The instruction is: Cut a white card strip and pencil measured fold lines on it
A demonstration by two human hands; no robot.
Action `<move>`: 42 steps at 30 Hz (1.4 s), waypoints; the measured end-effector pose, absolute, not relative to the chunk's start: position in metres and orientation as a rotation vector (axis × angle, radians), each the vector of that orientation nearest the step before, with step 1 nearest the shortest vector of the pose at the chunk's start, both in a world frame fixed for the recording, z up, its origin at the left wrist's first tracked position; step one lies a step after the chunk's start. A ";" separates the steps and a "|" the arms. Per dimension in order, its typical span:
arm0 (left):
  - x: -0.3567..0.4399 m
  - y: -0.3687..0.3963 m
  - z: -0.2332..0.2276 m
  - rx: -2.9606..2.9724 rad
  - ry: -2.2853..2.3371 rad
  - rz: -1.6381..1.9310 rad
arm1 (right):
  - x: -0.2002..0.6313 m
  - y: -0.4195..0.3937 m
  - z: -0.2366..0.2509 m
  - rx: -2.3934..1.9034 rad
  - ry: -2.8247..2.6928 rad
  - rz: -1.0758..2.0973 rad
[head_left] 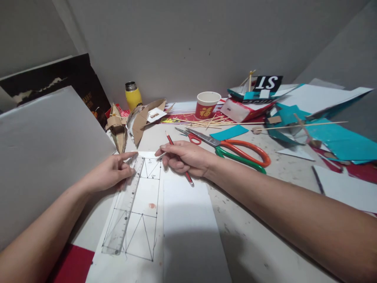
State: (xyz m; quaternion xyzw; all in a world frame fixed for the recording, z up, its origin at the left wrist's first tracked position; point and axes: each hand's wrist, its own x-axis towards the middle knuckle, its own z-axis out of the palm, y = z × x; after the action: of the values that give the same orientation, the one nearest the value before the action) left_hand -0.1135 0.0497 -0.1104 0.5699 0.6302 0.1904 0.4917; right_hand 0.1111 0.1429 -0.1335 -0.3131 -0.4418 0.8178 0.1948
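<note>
A white sheet (147, 204) with pencilled rectangles and triangles lies on the table in front of me. A clear plastic ruler (125, 208) rests along the drawing's left side. My left hand (112, 171) presses on the ruler's far end, index finger stretched out. My right hand (184, 158) holds a red pencil (188, 177) loosely across its fingers, resting on the sheet's top edge. A second blank white strip (188, 232) lies to the right of the drawing.
Orange and green scissors (241, 154) and smaller red ones (191, 137) lie behind my right hand. Farther back: red paper cup (207, 104), yellow flask (133, 95), cardboard pieces (138, 122), wooden skewers (212, 122), teal paper scraps (338, 141). A grey board (44, 153) leans at left.
</note>
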 end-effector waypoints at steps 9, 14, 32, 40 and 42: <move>-0.113 0.050 -0.109 1.362 1.533 0.468 | 0.111 0.144 -0.136 -0.863 -1.246 2.298; -0.113 0.049 -0.109 1.376 1.546 0.450 | 0.111 0.143 -0.135 -0.873 -1.265 2.284; -0.116 0.050 -0.111 1.364 1.535 0.447 | 0.110 0.140 -0.131 -0.905 -1.304 2.269; -0.115 0.049 -0.111 1.377 1.539 0.468 | 0.110 0.140 -0.132 -0.896 -1.299 2.262; -0.114 0.049 -0.110 1.373 1.545 0.477 | 0.110 0.140 -0.132 -0.902 -1.295 2.265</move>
State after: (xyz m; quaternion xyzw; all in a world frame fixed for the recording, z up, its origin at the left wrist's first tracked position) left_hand -0.1142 0.0486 -0.1103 0.5650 0.6357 0.1962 0.4881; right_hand 0.1102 0.1398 -0.1321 -0.3207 -0.4607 0.8057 0.1894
